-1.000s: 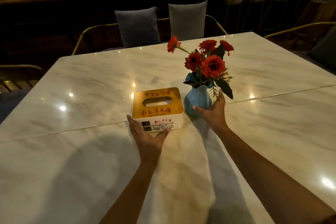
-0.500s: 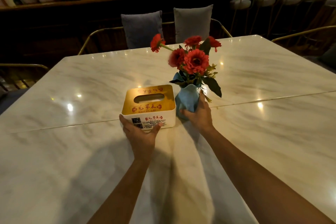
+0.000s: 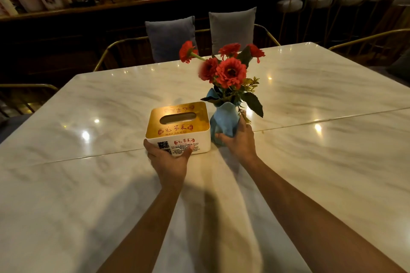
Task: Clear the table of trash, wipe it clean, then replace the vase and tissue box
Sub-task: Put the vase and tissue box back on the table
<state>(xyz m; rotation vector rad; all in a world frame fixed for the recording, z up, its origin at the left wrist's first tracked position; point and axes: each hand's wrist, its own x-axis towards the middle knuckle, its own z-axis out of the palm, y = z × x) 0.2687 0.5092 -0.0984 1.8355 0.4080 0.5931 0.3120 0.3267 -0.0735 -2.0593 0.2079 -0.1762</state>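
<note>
Left hand (image 3: 168, 162) grips box (image 3: 177, 124); right hand (image 3: 239, 143) has now closed round vase (image 3: 224, 122), far from table (image 3: 88, 184) edges; replacement looks nearly done.

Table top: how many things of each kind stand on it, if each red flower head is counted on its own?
Tissue box: 1
Blue vase: 1
Red flower heads: 5
Total: 7
</note>
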